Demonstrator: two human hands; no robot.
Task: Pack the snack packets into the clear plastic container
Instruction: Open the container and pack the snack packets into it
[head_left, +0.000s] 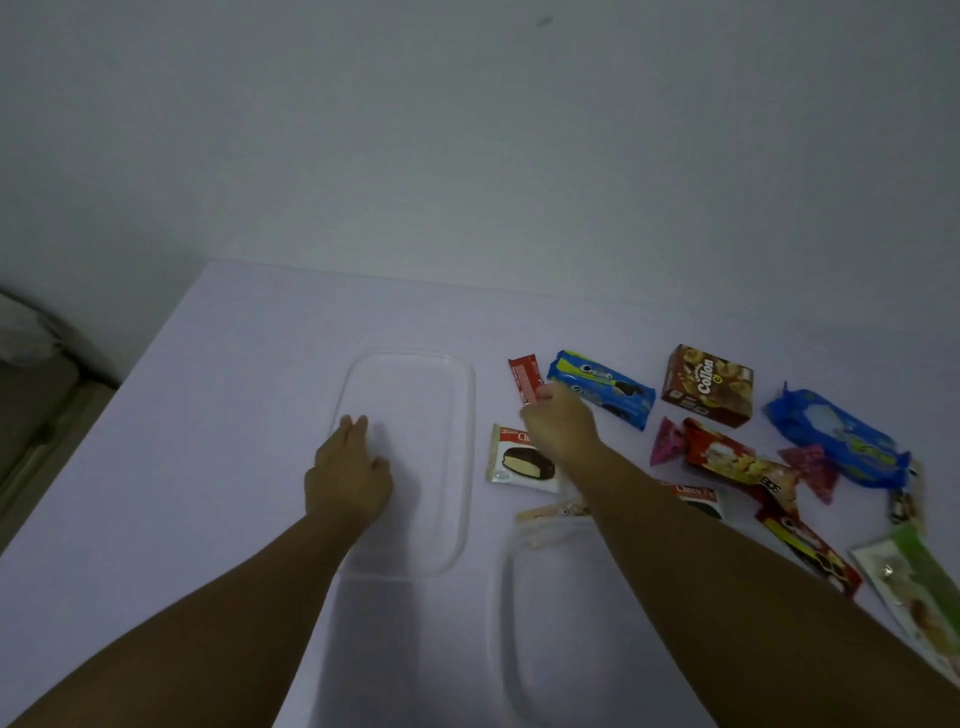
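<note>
Step in hand, as I judged it: taking the first packet. My right hand (558, 423) had its grip pinched on the near end of the small red packet (525, 378), which lay just right of the clear plastic container (467, 415) and beside the blue Oreo packet (602, 387). Whether the packet was already off the desk (234, 364) I could not tell.

My left hand (348, 475) rested flat on the container's left rim, fingers spread, grip released, holding nothing, steadying it. The container looked empty. A second clear piece (519, 623), perhaps the lid, lay nearer me, under my right forearm.

Next move would call for lifting the red packet and carrying it left over the rim.

Other snacks lay well right: Collon box (707, 384), a larger blue pack (836, 439), a Choco Pie packet (511, 457) close to the container.
</note>
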